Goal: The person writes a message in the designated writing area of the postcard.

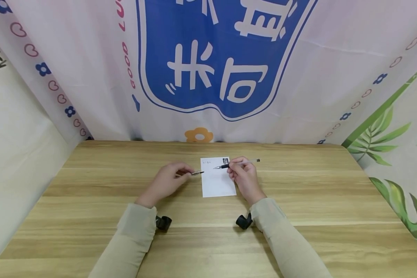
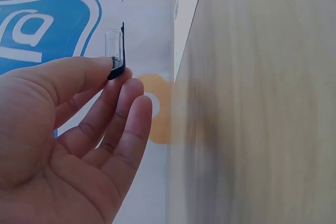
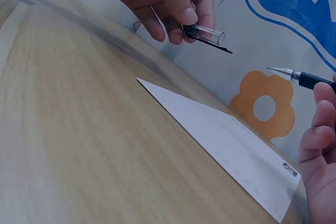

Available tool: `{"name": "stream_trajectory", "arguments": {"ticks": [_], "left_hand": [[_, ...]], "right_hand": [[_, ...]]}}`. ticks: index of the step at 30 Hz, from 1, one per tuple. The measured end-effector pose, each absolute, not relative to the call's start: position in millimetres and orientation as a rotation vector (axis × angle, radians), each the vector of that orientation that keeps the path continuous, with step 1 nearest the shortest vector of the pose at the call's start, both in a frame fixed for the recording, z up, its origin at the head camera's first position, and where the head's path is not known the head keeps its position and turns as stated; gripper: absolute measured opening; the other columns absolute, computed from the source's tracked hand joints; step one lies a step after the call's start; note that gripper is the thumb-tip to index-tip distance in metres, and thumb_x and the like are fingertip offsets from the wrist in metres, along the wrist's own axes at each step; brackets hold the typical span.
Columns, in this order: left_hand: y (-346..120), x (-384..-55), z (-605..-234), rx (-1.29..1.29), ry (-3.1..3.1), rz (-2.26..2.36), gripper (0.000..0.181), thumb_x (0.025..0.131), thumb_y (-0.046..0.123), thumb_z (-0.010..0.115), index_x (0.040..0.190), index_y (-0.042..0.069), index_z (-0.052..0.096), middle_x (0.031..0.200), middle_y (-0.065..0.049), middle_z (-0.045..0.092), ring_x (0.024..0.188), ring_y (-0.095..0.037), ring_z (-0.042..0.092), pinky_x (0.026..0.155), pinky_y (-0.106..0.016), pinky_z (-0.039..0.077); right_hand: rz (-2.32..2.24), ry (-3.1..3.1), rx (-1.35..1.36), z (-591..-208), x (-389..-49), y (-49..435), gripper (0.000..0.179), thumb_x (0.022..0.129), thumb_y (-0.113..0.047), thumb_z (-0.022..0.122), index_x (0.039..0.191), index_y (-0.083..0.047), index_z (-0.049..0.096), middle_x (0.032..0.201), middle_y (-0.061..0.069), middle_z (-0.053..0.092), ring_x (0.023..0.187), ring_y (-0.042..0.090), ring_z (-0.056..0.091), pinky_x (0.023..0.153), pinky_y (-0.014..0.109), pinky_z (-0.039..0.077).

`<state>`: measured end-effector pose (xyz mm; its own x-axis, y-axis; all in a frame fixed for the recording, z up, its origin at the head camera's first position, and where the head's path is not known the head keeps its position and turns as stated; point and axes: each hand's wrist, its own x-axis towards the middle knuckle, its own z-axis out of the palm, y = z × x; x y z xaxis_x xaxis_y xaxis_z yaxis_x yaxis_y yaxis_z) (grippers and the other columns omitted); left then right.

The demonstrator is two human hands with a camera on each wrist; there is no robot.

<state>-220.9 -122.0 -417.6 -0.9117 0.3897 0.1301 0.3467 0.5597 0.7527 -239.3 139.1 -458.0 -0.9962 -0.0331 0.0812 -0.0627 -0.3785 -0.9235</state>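
Note:
A clear pen cap point(image 2: 113, 43) with a black clip is pinched between the thumb and fingers of my left hand point(image 1: 168, 179), left of the card. My right hand point(image 1: 244, 175) holds a gel pen point(image 1: 244, 162) with a black grip and clear barrel, its bare metal tip pointing left toward the open end of the cap. Tip and cap are apart in the right wrist view. Below them on the table lies a white card point(image 1: 218, 183), with a small dark printed square at its top right corner and faint marks at top left.
The wooden table point(image 1: 194, 247) runs back to a printed curtain point(image 1: 107, 116) with a blue emblem and an orange flower. Black wrist cameras point(image 1: 164, 223) sit at both sleeve cuffs. Leaf-patterned cloth point(image 1: 382, 139) hangs at the right.

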Motion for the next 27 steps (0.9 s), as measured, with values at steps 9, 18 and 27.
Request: {"name": "stream_trajectory", "arguments": {"ticks": [9,18,27], "left_hand": [[-111,-219,-421,0.663,2.739,1.32,0.015,0.1,0.009,0.065,0.111,0.005,0.073,0.109,-0.006,0.072,0.1,-0.022,0.066,0.089,-0.041,0.056],[-104,-217,-423,0.666,2.743,1.337,0.014,0.1,0.009,0.065,0.111,0.006,0.073,0.11,-0.007,0.071,0.1,-0.022,0.066,0.089,-0.039,0.056],[-100,-216,-422,0.648,2.735,1.357,0.014,0.1,0.009,0.065,0.111,0.005,0.073,0.109,-0.007,0.07,0.101,-0.022,0.066,0.089,-0.039,0.056]], "right_hand": [[2.594,-1.74,0.208,-460,-239,139,0.008,0.093,0.004,0.061,0.098,0.01,0.06,0.077,0.007,0.065,0.067,0.014,0.058,0.059,0.019,0.047],[2.659,-1.706,0.289,-459,-238,139,0.021,0.096,0.007,0.051,0.089,-0.006,0.066,0.08,0.005,0.064,0.069,0.012,0.06,0.061,0.019,0.049],[2.686,-1.754,0.36,-458,-238,140,0.02,0.098,0.004,0.05,0.09,-0.005,0.066,0.083,0.006,0.063,0.071,0.013,0.06,0.062,0.02,0.05]]}}
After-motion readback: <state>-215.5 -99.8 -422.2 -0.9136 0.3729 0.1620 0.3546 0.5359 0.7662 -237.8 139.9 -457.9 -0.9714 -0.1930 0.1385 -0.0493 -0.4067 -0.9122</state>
